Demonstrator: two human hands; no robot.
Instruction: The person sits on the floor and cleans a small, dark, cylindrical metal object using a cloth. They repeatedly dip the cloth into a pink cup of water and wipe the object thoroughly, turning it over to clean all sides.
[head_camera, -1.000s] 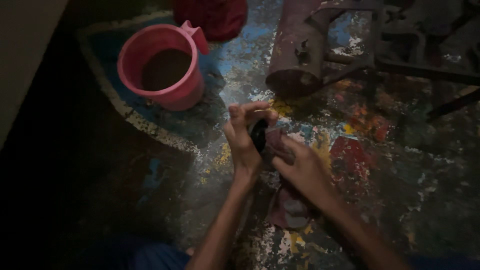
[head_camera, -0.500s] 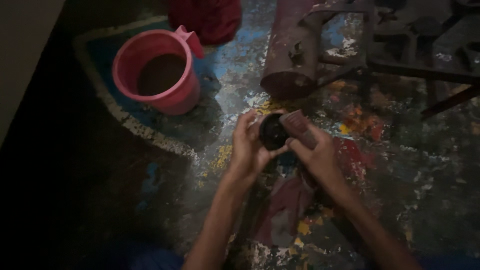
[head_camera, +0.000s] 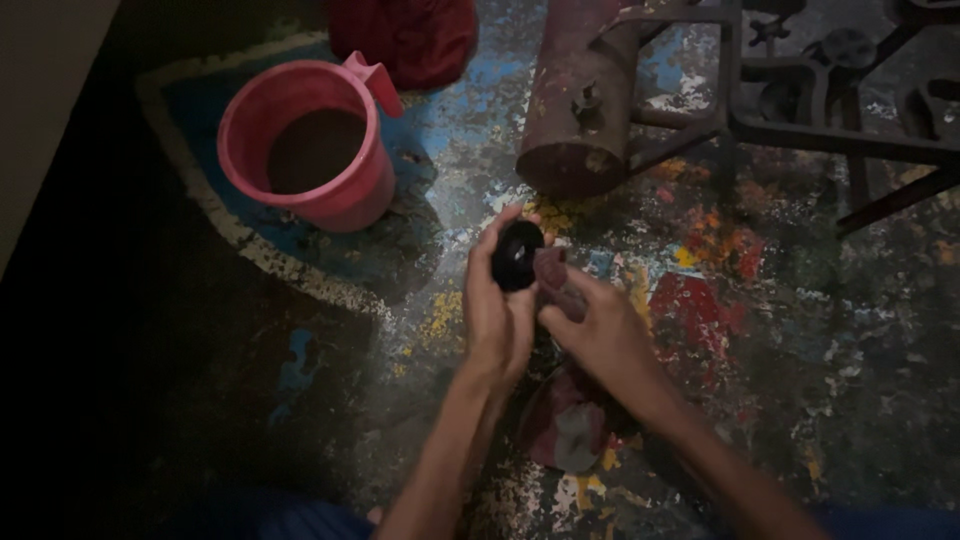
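A paint-flecked floor (head_camera: 800, 330) is spread beneath both hands. Up and to the right of the hands, a rusty metal frame (head_camera: 800, 110) is seen, with a rusted cylinder (head_camera: 580, 110) at its near end, just above the hands. A pink jug (head_camera: 310, 145) is stood up and to the left of the left hand, well apart from it, and a dark red bundle (head_camera: 405, 35) is set just beyond the jug. A dull red cloth (head_camera: 565, 420) is draped below the right hand, its upper end pinched in that hand's fingers and pressed against a small black round part (head_camera: 517, 257). This part is clamped by the left hand (head_camera: 497, 310) between thumb and fingertips. The right hand (head_camera: 600, 335) is closed on the cloth, just right of the left hand and touching the part through it.
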